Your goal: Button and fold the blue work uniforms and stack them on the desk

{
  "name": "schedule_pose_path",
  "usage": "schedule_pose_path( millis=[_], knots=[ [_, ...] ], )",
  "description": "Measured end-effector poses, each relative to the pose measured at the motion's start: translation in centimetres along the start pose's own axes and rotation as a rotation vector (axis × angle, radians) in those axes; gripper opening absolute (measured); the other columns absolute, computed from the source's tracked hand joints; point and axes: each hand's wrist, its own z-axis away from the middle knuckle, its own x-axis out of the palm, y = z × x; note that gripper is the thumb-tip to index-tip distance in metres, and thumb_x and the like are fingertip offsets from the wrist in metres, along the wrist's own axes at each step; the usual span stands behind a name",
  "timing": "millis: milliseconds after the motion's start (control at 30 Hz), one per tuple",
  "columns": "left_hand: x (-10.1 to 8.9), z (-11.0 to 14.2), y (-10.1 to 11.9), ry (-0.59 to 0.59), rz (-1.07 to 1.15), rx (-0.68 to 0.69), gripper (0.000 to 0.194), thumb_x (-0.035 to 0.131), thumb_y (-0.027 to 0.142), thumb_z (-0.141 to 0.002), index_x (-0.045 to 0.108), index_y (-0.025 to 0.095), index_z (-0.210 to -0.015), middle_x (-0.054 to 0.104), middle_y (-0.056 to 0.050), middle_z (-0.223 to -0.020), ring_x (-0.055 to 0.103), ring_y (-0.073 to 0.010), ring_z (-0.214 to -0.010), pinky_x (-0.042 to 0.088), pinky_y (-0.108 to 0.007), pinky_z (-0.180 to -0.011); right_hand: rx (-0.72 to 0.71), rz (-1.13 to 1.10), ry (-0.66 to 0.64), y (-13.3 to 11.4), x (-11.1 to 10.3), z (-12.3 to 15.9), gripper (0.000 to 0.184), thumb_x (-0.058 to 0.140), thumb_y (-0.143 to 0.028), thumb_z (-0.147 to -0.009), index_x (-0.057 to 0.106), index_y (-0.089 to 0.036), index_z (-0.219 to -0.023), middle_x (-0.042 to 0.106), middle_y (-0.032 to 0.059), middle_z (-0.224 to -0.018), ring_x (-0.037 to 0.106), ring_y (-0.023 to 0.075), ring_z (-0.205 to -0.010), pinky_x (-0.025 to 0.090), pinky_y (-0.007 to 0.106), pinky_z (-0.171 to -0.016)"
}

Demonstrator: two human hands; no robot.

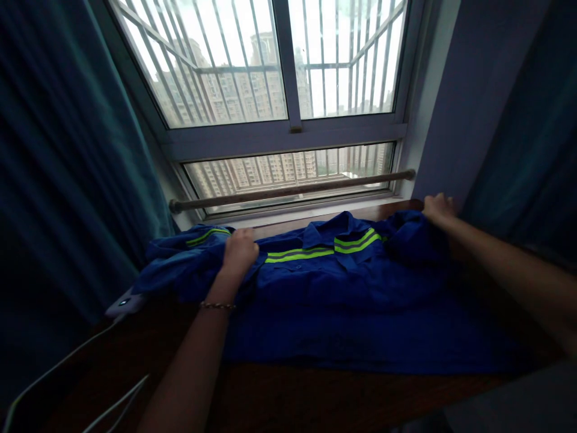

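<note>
A blue work jacket (306,288) with yellow-green and grey reflective stripes lies spread over a dark wooden table, its collar toward the window. My left hand (241,249) is closed on the jacket's cloth, between its chest and the sleeve (180,264) bunched at the left. At the far right, my right hand (439,209) is closed at the edge of the other sleeve, near the table's back corner. The fingertips of both hands are largely hidden. A beaded bracelet (217,305) circles my left wrist.
Behind the table is a barred window (288,138) with a horizontal rail (293,191) before its lower pane. Blue curtains (76,156) hang at both sides. A white device (125,302) with a cable sits by the left sleeve; another white cable (119,402) lies nearer.
</note>
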Motion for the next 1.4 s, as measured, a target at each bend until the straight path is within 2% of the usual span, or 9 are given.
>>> schedule_pose_path(
  millis=[167, 267, 400, 633, 800, 1000, 1167, 1300, 1400],
  knots=[
    [6.7, 1.6, 6.2, -0.226, 0.291, 0.400, 0.040, 0.037, 0.036, -0.084, 0.047, 0.015, -0.116, 0.041, -0.010, -0.130, 0.034, -0.0219, -0.121, 0.028, -0.036, -0.097, -0.190, -0.072, -0.160, -10.7, 3.8, 2.7, 0.025, 0.046, -0.021, -0.079, 0.062, -0.015, -0.098, 0.058, 0.0159, -0.101, 0.053, 0.0246, -0.096, 0.039, 0.034, -0.079],
    [9.9, 2.5, 6.0, -0.350, 0.323, 0.381, 0.051, 0.030, 0.043, -0.085, 0.040, 0.012, -0.124, 0.038, -0.013, -0.133, 0.030, -0.0217, -0.124, 0.024, -0.037, -0.100, -0.279, -0.146, -0.300, -16.1, 7.1, 5.0, 0.021, 0.054, -0.029, -0.075, 0.066, -0.014, -0.083, 0.064, 0.0133, -0.084, 0.059, 0.0229, -0.083, 0.042, 0.030, -0.073],
    [11.3, 2.9, 4.2, -0.401, 0.271, 0.281, 0.061, 0.028, 0.050, -0.084, 0.035, 0.009, -0.128, 0.030, -0.015, -0.136, 0.025, -0.0231, -0.127, 0.020, -0.036, -0.101, -0.370, -0.276, -0.335, -20.2, 10.6, 7.6, 0.024, 0.051, -0.029, -0.078, 0.066, -0.011, -0.083, 0.063, 0.0173, -0.092, 0.056, 0.0244, -0.092, 0.041, 0.031, -0.078],
    [10.1, 1.8, 5.0, -0.483, 0.256, 0.142, 0.052, 0.042, 0.038, -0.079, 0.043, 0.007, -0.120, 0.036, -0.021, -0.132, 0.031, -0.0305, -0.122, 0.025, -0.042, -0.096, -0.430, -0.623, -0.307, -20.1, 13.6, 7.4, 0.030, 0.041, -0.016, -0.080, 0.062, -0.019, -0.102, 0.061, 0.0045, -0.107, 0.054, 0.0163, -0.100, 0.038, 0.025, -0.087],
    [9.3, -0.9, 10.4, -0.518, 0.437, 0.221, 0.028, 0.052, 0.009, -0.062, 0.061, 0.012, -0.089, 0.058, -0.017, -0.106, 0.051, -0.0288, -0.102, 0.033, -0.036, -0.089, -0.344, -0.835, -0.327, -19.4, 15.0, 6.1, 0.035, 0.040, -0.009, -0.074, 0.067, -0.021, -0.091, 0.065, -0.0004, -0.097, 0.058, 0.0157, -0.092, 0.042, 0.025, -0.084],
    [11.2, -2.7, 17.1, -0.406, 0.751, 0.255, 0.023, 0.040, 0.009, -0.067, 0.061, 0.015, -0.071, 0.062, -0.006, -0.077, 0.056, -0.0169, -0.074, 0.039, -0.024, -0.068, -0.231, -1.049, -0.324, -18.8, 15.7, 5.2, 0.043, 0.034, -0.004, -0.066, 0.067, -0.015, -0.092, 0.067, 0.0022, -0.094, 0.060, 0.0138, -0.087, 0.046, 0.023, -0.078],
    [12.2, -2.1, 17.3, -0.355, 0.961, 0.148, 0.030, 0.037, 0.030, -0.077, 0.053, 0.014, -0.058, 0.047, 0.001, -0.051, 0.041, -0.0103, -0.048, 0.030, -0.021, -0.046, -0.202, -1.118, -0.340, -18.8, 16.2, 4.8, 0.045, 0.032, -0.003, -0.063, 0.067, -0.014, -0.090, 0.067, 0.0024, -0.089, 0.062, 0.0129, -0.082, 0.048, 0.022, -0.074],
    [12.8, -2.0, 16.6, -0.398, 1.280, 0.008, 0.028, 0.066, 0.035, -0.057, 0.048, 0.014, -0.051, 0.041, 0.006, -0.047, 0.035, -0.0065, -0.045, 0.023, -0.019, -0.043, -0.214, -1.103, -0.326, -19.0, 15.5, 4.9, 0.040, 0.034, -0.002, -0.064, 0.067, -0.014, -0.084, 0.068, 0.0035, -0.082, 0.061, 0.0144, -0.077, 0.048, 0.025, -0.073],
    [13.4, -2.3, 16.0, -0.390, 1.489, -0.166, 0.031, 0.069, 0.036, -0.053, 0.047, 0.015, -0.053, 0.040, 0.006, -0.045, 0.034, -0.0053, -0.042, 0.022, -0.018, -0.041, -0.208, -1.065, -0.229, -19.6, 13.5, 5.9, 0.034, 0.035, -0.005, -0.069, 0.065, -0.012, -0.084, 0.065, 0.0082, -0.087, 0.058, 0.0180, -0.084, 0.043, 0.031, -0.082]
  ],
)
